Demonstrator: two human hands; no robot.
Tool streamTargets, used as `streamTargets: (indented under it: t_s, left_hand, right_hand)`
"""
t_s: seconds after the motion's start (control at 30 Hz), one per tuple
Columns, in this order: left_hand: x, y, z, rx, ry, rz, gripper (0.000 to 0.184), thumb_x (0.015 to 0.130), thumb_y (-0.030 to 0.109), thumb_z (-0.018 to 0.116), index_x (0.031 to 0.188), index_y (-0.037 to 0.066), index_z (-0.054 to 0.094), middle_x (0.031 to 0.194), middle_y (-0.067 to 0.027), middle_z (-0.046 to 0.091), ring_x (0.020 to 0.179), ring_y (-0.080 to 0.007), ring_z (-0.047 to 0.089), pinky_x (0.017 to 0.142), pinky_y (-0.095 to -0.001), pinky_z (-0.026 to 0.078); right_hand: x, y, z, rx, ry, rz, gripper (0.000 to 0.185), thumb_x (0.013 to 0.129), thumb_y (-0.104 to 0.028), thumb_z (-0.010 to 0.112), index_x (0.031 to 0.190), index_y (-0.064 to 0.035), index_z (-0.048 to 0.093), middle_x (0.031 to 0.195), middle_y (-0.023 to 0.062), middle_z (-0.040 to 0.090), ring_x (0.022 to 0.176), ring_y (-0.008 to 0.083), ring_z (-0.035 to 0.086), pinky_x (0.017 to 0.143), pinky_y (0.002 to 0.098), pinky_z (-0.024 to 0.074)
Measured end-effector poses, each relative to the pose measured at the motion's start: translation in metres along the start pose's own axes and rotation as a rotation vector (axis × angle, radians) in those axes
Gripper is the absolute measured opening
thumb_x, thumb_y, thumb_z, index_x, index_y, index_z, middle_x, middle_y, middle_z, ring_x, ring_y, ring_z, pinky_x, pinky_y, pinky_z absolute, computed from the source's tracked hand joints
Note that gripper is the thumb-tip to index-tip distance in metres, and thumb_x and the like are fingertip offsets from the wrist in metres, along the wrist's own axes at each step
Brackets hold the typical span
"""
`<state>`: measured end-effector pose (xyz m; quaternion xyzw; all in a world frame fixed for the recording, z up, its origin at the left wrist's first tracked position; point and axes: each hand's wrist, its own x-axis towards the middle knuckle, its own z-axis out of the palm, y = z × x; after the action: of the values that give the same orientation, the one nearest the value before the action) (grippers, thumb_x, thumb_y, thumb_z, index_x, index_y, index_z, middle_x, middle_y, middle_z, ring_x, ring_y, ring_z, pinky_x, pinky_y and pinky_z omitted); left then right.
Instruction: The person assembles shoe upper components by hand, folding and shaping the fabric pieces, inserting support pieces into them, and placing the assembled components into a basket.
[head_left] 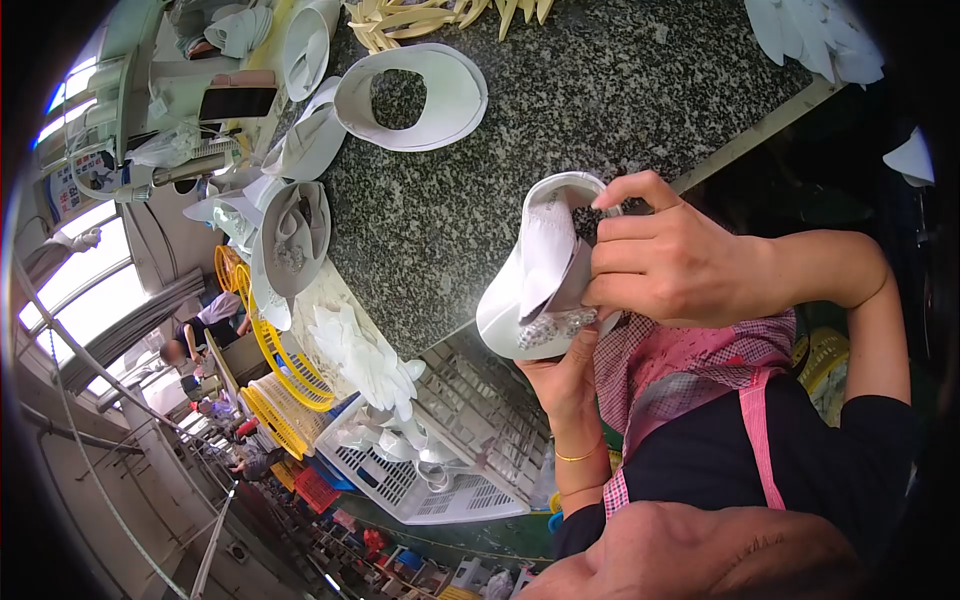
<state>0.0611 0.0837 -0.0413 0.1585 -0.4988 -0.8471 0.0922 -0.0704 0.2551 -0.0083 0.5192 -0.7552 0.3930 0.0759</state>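
Note:
A white shoe upper (548,250), curled up with a clear beaded or sparkly patch near its lower end, is between my two hands just off the table edge. My left hand (568,378), with a thin gold bracelet at the wrist, grips it from below, the thumb close to the beaded patch. On the right side of the piece, my right hand (655,245) has its fingers bent against the edge and opening. Whether a small item is also pinched in those right fingertips is hidden.
A flat white oval upper (455,95) lies on the speckled stone table (580,95). More uppers (292,240) line its left edge. Cream strips (400,22) lie at the top and white pieces (815,40) at top right. Below stand a white crate (440,500) and yellow baskets (275,415). People work farther off.

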Motion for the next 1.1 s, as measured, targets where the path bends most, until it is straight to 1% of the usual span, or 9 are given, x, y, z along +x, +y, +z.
streamTargets:
  t_s: [0.4,0.57,0.6,0.7,0.73,0.83,0.87,0.93,1.1]
  left_hand:
    - [0.005,-0.004,0.005,0.131,0.060,0.054,0.062,0.074,-0.008,0.081,0.130,-0.003,0.056,0.119,-0.0126,0.066,0.105,-0.0212,0.065,0.091,-0.0344,0.055]
    - [-0.002,-0.012,0.006,-0.068,0.096,-0.017,0.059,0.075,-0.001,0.085,0.128,-0.003,0.058,0.119,-0.0117,0.066,0.106,-0.0216,0.066,0.092,-0.0339,0.055]
    - [-0.003,-0.010,0.011,-0.036,0.147,-0.060,0.066,0.073,0.012,0.089,0.129,-0.003,0.057,0.120,-0.0116,0.065,0.107,-0.0228,0.066,0.095,-0.0368,0.054]
    - [0.000,-0.002,0.023,-0.074,0.109,-0.037,0.077,0.070,0.026,0.092,0.131,-0.004,0.056,0.121,-0.0116,0.065,0.109,-0.0238,0.065,0.099,-0.0396,0.051]
    - [0.001,-0.005,0.010,0.026,0.053,0.010,0.082,0.076,0.039,0.087,0.136,-0.002,0.049,0.129,-0.0111,0.060,0.112,-0.0239,0.062,0.095,-0.0395,0.053]
    - [0.008,0.010,-0.017,0.123,-0.013,-0.024,0.057,0.087,0.020,0.079,0.129,-0.008,0.054,0.119,-0.0144,0.065,0.108,-0.0244,0.065,0.098,-0.0399,0.050]
    - [0.008,0.013,-0.014,0.123,-0.013,-0.024,0.057,0.087,0.020,0.079,0.129,-0.008,0.054,0.119,-0.0144,0.065,0.108,-0.0244,0.065,0.098,-0.0399,0.050]
    - [0.009,0.019,0.000,0.129,0.058,-0.046,0.037,0.084,0.003,0.078,0.117,-0.008,0.065,0.118,-0.0109,0.065,0.105,-0.0178,0.063,0.094,-0.0331,0.049]
    - [0.008,0.008,0.005,0.242,0.053,0.081,0.032,0.082,-0.001,0.077,0.112,-0.006,0.068,0.116,-0.0090,0.065,0.103,-0.0162,0.063,0.093,-0.0309,0.048]
  right_hand:
    - [0.002,0.004,-0.004,0.152,-0.086,0.068,0.013,0.077,-0.010,0.066,0.089,-0.0068,0.067,0.084,0.0027,0.062,0.093,0.0206,0.062,0.108,0.0447,0.0337]
    - [0.003,-0.004,-0.004,0.235,-0.062,0.103,0.010,0.077,-0.009,0.068,0.087,-0.0072,0.066,0.082,0.0036,0.061,0.091,0.0206,0.062,0.107,0.0432,0.0337]
    - [0.003,-0.004,-0.003,0.212,-0.077,0.099,0.009,0.078,-0.009,0.068,0.086,-0.0074,0.065,0.081,0.0038,0.060,0.090,0.0208,0.062,0.107,0.0428,0.0336]
    - [0.004,0.000,-0.001,0.224,-0.100,0.097,0.009,0.079,-0.009,0.069,0.085,-0.0074,0.064,0.082,0.0039,0.059,0.091,0.0210,0.061,0.107,0.0424,0.0334]
    - [0.004,0.002,-0.002,0.224,-0.099,0.096,0.009,0.079,-0.009,0.069,0.085,-0.0074,0.064,0.082,0.0039,0.059,0.091,0.0210,0.061,0.107,0.0424,0.0334]
    - [0.005,0.012,-0.008,0.191,-0.165,0.045,0.010,0.078,-0.009,0.070,0.086,-0.0071,0.064,0.083,0.0035,0.060,0.093,0.0212,0.061,0.107,0.0425,0.0331]
    - [0.006,0.016,-0.009,0.214,-0.155,0.029,0.010,0.079,-0.009,0.070,0.087,-0.0072,0.065,0.084,0.0032,0.060,0.093,0.0211,0.061,0.107,0.0430,0.0330]
    - [0.008,0.017,-0.012,0.234,-0.144,0.010,0.010,0.079,-0.009,0.070,0.088,-0.0073,0.066,0.084,0.0029,0.060,0.094,0.0211,0.061,0.107,0.0435,0.0329]
    - [0.009,0.012,-0.014,0.265,-0.081,0.061,0.015,0.082,-0.016,0.072,0.094,-0.0087,0.067,0.086,0.0026,0.059,0.096,0.0208,0.060,0.108,0.0479,0.0307]
